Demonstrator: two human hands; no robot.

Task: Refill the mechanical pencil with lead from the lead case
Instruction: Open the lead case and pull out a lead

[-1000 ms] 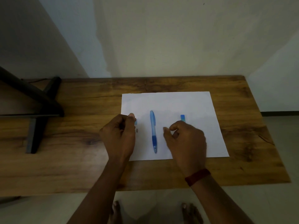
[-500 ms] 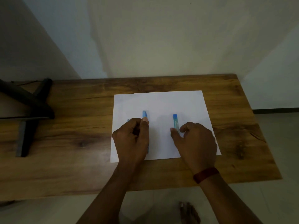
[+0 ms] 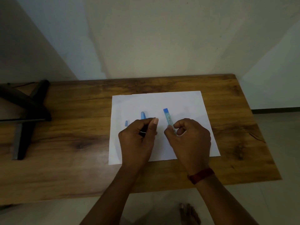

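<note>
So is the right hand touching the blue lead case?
Touching. In the head view the right hand pinches the lead case's near end between thumb and fingers; its far end lies on the paper.

A: Setting?

B: Looks like a plain room in a home or small office, can't tell which. Wooden table point(image 3: 73, 130) pushed against a bare, off-white painted wall point(image 3: 162, 38).

A: Other cues?

B: Tiled floor point(image 3: 267, 143) right of the table, dark skirting line where it meets the wall. Black stand point(image 3: 27, 111) on the table's left end. White paper sheet point(image 3: 162, 101) mid-table. Bare foot point(image 3: 188, 213) under the table's near edge. Dim light.
</note>
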